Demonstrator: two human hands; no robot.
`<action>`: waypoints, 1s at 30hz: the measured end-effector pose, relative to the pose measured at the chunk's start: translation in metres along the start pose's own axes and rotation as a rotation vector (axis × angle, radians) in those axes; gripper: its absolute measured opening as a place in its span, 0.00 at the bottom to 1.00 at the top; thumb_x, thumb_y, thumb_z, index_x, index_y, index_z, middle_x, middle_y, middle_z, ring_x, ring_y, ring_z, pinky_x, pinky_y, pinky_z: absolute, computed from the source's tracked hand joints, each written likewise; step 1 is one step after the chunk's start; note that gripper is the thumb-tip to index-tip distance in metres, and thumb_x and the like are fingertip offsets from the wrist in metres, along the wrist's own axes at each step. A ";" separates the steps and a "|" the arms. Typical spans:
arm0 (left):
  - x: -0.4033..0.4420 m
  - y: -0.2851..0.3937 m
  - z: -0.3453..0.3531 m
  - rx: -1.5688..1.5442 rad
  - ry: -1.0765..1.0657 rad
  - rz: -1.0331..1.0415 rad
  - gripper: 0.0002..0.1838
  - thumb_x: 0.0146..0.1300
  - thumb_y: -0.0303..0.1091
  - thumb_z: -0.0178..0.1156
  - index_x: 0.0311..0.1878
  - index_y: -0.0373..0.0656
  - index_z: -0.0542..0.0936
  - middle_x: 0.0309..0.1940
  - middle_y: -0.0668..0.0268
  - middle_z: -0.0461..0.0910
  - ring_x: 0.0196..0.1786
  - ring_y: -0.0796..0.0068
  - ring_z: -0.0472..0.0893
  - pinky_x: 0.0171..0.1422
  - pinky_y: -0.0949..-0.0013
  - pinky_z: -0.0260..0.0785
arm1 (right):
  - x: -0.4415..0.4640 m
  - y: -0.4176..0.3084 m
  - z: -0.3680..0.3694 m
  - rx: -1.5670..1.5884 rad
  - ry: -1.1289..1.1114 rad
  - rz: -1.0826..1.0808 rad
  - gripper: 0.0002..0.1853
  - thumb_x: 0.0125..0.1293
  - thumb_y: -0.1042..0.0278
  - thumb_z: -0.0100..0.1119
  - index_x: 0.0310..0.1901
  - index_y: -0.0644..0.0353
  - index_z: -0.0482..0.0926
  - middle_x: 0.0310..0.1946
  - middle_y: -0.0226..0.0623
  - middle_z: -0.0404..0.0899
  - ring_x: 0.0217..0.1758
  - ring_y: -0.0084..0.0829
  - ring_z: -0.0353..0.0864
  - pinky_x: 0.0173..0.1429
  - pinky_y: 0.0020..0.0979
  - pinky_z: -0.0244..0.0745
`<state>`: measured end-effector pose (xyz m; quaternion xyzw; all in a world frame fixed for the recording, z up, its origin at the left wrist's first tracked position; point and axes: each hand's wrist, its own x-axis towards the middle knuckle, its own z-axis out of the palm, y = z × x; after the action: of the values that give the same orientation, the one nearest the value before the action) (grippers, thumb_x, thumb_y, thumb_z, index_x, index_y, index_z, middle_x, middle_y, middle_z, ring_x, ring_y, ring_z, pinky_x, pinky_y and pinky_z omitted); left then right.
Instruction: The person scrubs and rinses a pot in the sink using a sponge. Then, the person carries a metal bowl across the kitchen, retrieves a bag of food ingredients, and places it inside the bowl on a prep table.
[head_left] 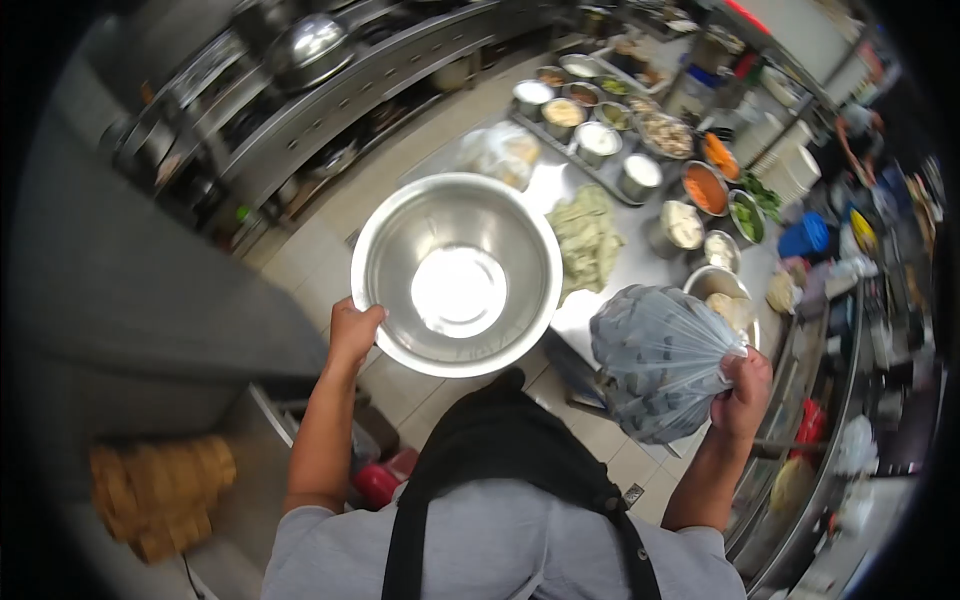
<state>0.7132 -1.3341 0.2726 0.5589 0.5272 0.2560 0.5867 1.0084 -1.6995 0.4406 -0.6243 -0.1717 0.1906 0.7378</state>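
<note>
My left hand [355,332] is closed on the rim of a large metal mixing bowl [400,235], with the thumb over the edge. Nothing shows inside the bowl but a bright reflection at its bottom. On the other side, my right hand [741,390] grips the gathered neck of a translucent plastic bag [660,365]. Dark pieces fill the bag, and I cannot make out what they are. A crumpled greenish cloth [587,240] lies on the steel table [640,255] between bowl and bag.
Metal containers of food stand on the table, among them shredded orange food [704,190] and white contents [598,140]. A clear bag [500,155] lies behind the bowl. Steel counters [330,120] run along the far left. A person [860,130] is at the far right.
</note>
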 end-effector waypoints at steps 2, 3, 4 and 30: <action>0.021 0.018 0.037 -0.046 -0.077 0.067 0.11 0.47 0.22 0.60 0.35 0.26 0.77 0.27 0.56 0.80 0.26 0.70 0.80 0.29 0.69 0.71 | 0.003 -0.026 0.007 -0.006 0.031 -0.068 0.08 0.54 0.73 0.52 0.27 0.70 0.78 0.25 0.36 0.79 0.25 0.21 0.74 0.33 0.21 0.67; 0.033 0.018 0.054 -0.056 -0.139 0.138 0.11 0.49 0.22 0.59 0.37 0.26 0.77 0.27 0.54 0.81 0.25 0.69 0.81 0.26 0.69 0.73 | 0.004 -0.036 0.013 -0.031 0.040 -0.108 0.08 0.53 0.73 0.52 0.27 0.70 0.77 0.25 0.36 0.79 0.24 0.21 0.73 0.32 0.21 0.67; 0.039 0.021 0.067 -0.050 -0.195 0.111 0.12 0.50 0.22 0.59 0.38 0.26 0.77 0.27 0.54 0.81 0.24 0.69 0.81 0.24 0.69 0.74 | 0.004 -0.047 0.017 -0.049 0.053 -0.142 0.08 0.53 0.73 0.53 0.26 0.69 0.77 0.24 0.35 0.78 0.24 0.21 0.73 0.32 0.21 0.66; 0.133 0.127 0.208 0.808 -1.093 1.090 0.44 0.47 0.38 0.72 0.64 0.33 0.60 0.62 0.42 0.59 0.64 0.42 0.64 0.67 0.56 0.61 | 0.162 0.148 0.158 -1.012 0.224 -0.139 0.27 0.56 0.60 0.65 0.56 0.55 0.69 0.31 0.40 0.80 0.37 0.37 0.80 0.39 0.35 0.73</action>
<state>0.9799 -1.2650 0.3088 0.9432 -0.1189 -0.0095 0.3100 1.0616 -1.4621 0.3224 -0.9064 -0.2034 -0.0334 0.3686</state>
